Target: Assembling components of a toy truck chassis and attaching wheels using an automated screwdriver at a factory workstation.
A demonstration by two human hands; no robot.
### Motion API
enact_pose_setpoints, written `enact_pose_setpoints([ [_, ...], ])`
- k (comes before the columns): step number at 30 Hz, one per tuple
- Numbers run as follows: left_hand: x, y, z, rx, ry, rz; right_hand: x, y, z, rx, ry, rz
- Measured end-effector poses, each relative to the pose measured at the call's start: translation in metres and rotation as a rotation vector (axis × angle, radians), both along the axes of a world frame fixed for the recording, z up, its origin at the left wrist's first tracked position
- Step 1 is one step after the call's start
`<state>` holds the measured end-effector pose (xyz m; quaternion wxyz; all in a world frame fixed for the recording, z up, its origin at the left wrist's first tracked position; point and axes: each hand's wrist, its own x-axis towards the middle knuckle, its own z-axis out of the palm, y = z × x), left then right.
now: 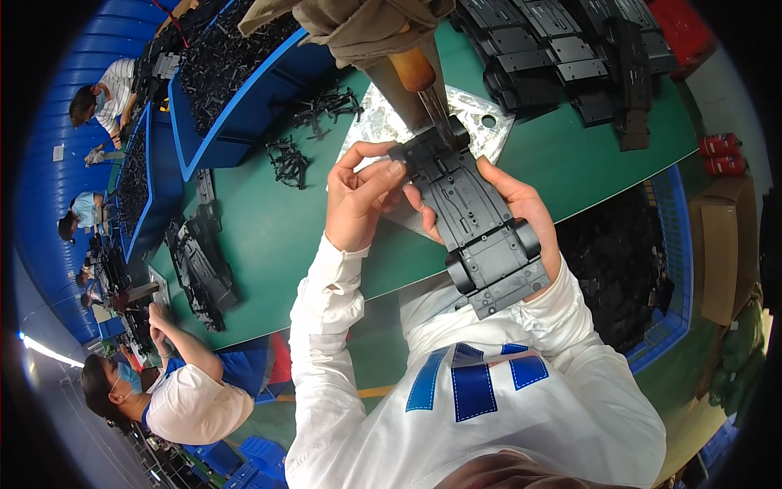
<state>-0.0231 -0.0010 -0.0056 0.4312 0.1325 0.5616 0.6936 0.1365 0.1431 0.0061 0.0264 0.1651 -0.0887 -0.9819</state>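
Left fingers (381, 181) pinch and right fingers (509, 187) wrap a black plate (472, 205) near the orange-handled tool (414, 71) — work on it seems midway, with small parts (289, 165) unused on the counter (277, 244).

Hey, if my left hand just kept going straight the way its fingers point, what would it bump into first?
The black part: your left hand has its fingertips right at that part's upper left corner, probably touching, though depth is hard to judge.
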Motion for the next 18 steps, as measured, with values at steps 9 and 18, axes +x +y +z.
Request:
enact_pose_setpoints([
  [9,0.0002,0.0002,0.0023,0.003,0.001,-0.005,-0.0013,0.0002,0.003,0.044,0.014,-0.005],
  [18,0.0007,0.0003,0.0031,-0.004,0.011,-0.008,-0.0006,0.0008,0.003,0.017,0.048,0.003],
])
